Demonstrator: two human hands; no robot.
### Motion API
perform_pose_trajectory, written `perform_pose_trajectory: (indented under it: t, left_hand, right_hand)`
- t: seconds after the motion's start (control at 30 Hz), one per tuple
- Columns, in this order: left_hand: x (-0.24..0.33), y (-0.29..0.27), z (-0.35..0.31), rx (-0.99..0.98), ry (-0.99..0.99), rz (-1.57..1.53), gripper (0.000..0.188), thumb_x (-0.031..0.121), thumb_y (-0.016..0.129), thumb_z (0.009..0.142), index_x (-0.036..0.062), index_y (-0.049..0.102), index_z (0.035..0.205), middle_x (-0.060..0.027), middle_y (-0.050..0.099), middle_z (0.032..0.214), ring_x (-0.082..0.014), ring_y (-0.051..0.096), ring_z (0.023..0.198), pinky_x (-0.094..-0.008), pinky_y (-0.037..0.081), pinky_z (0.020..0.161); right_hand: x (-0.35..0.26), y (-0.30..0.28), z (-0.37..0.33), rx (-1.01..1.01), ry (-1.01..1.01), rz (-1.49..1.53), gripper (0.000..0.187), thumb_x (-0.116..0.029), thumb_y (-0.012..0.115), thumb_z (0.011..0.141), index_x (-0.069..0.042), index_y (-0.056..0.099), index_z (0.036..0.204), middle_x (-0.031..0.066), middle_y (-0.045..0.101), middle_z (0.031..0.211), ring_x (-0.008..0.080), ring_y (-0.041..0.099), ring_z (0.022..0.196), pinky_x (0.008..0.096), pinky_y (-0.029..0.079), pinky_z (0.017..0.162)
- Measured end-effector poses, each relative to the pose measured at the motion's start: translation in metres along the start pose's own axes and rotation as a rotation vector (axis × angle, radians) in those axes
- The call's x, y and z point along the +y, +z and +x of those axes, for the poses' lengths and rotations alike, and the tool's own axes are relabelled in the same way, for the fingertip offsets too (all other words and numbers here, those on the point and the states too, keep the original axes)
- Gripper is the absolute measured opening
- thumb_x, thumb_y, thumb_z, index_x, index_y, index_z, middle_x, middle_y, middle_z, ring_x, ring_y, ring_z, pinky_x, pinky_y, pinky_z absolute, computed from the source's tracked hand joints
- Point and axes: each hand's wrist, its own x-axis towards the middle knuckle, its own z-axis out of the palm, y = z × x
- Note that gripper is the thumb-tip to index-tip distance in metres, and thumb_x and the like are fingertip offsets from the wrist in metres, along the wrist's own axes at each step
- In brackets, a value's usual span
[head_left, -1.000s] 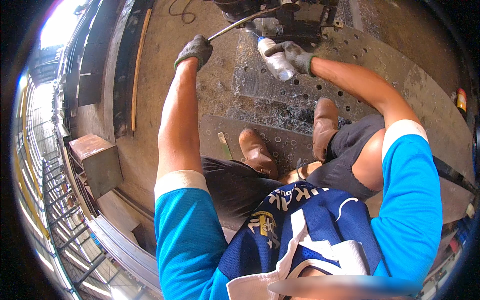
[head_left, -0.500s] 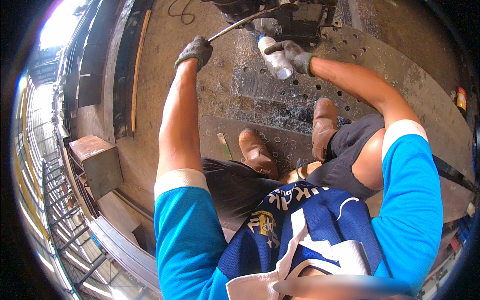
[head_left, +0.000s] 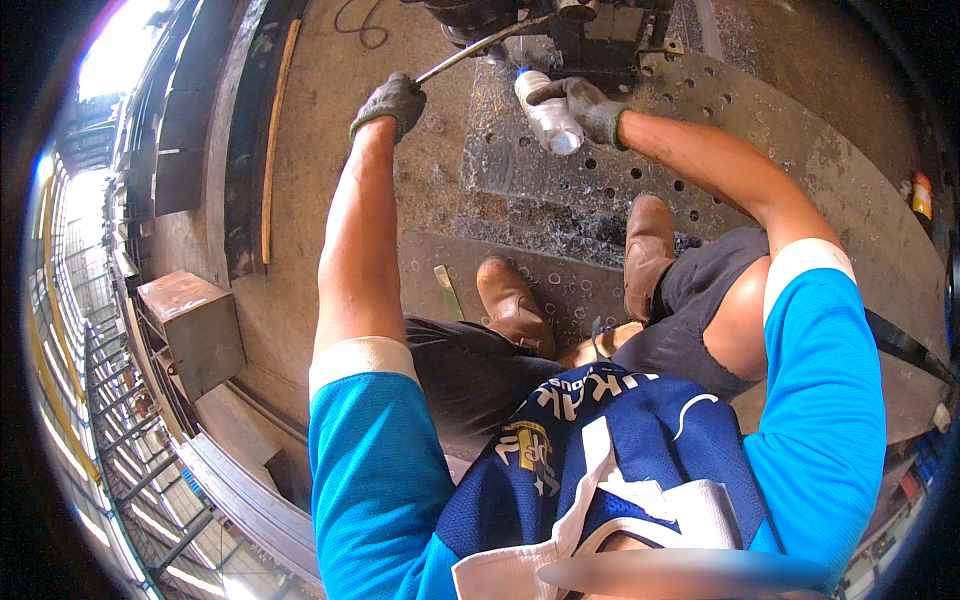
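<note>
My left hand (head_left: pixel 394 103), in a grey glove, is closed around the end of a long metal lever (head_left: pixel 478 48). The lever slants up to the right into a dark machine (head_left: pixel 600 48) at the far edge. In my gloved right hand (head_left: pixel 590 108) is a translucent white plastic bottle (head_left: pixel 546 115) with a blue cap, tilted so that its cap end points toward the machine. Its base faces back toward me. Just beneath the bottle lies a metal plate (head_left: pixel 630 175) with round holes and scattered shavings.
My brown boots (head_left: pixel 512 300) rest on metal plates by my seat. A rusty metal box (head_left: pixel 192 330) stands at the left, and a long wooden strip (head_left: pixel 281 145) lies beyond it. An orange-red bottle (head_left: pixel 921 198) is at the far right. A cable (head_left: pixel 364 28) curls on the floor.
My right hand and the bottle have shifted very slightly up and to the left. The left hand and the lever look unchanged.
</note>
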Motion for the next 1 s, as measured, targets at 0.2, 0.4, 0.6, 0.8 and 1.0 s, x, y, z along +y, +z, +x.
perform_pose_trajectory:
  t: [0.2, 0.4, 0.6, 0.8, 1.0]
  left_hand:
    - [0.001, 0.0, 0.0, -0.015, -0.006, -0.005, 0.04, 0.035, 0.061, 0.093, 0.0071, 0.066, 0.122, -0.0246, 0.068, 0.125, -0.042, 0.063, 0.12, -0.0482, 0.051, 0.1]
    - [0.001, 0.004, 0.003, -0.018, -0.009, 0.002, 0.042, 0.036, 0.061, 0.094, 0.0072, 0.064, 0.124, -0.0244, 0.068, 0.125, -0.0424, 0.063, 0.12, -0.0483, 0.05, 0.1]
    - [-0.002, 0.005, 0.003, -0.017, 0.005, -0.019, 0.041, 0.037, 0.061, 0.094, 0.0083, 0.065, 0.123, -0.0235, 0.068, 0.125, -0.0416, 0.063, 0.12, -0.0481, 0.05, 0.1]
    - [-0.002, 0.008, 0.004, -0.021, -0.002, -0.031, 0.041, 0.038, 0.061, 0.094, 0.0093, 0.065, 0.123, -0.0216, 0.068, 0.125, -0.0407, 0.063, 0.119, -0.0479, 0.051, 0.099]
    - [-0.005, 0.012, 0.007, -0.026, -0.017, -0.042, 0.041, 0.038, 0.06, 0.094, 0.0102, 0.065, 0.125, -0.0212, 0.068, 0.125, -0.0405, 0.064, 0.119, -0.048, 0.051, 0.098]
  right_hand:
    - [-0.01, 0.011, -0.011, 0.001, 0.015, 0.003, 0.031, -0.012, 0.08, 0.081, 0.001, 0.066, 0.106, 0.0124, 0.07, 0.085, 0.0238, 0.069, 0.066, 0.0389, 0.061, 0.065]
    - [-0.003, -0.001, 0.003, -0.052, 0.029, 0.045, 0.026, -0.008, 0.079, 0.081, 0.0, 0.068, 0.103, 0.0112, 0.071, 0.084, 0.0228, 0.069, 0.065, 0.0373, 0.061, 0.065]
    - [-0.014, 0.01, -0.011, -0.086, 0.05, 0.003, 0.025, -0.013, 0.078, 0.083, -0.002, 0.07, 0.105, 0.0112, 0.072, 0.086, 0.0225, 0.07, 0.066, 0.0373, 0.061, 0.067]
    - [-0.02, 0.022, -0.032, -0.006, 0.085, -0.14, 0.026, -0.023, 0.072, 0.09, -0.009, 0.074, 0.11, 0.0099, 0.074, 0.094, 0.0228, 0.072, 0.074, 0.0398, 0.061, 0.077]
    - [-0.014, 0.02, -0.023, -0.028, 0.09, 0.008, 0.023, -0.02, 0.068, 0.092, -0.005, 0.075, 0.108, 0.0103, 0.074, 0.094, 0.0233, 0.072, 0.071, 0.0377, 0.061, 0.073]
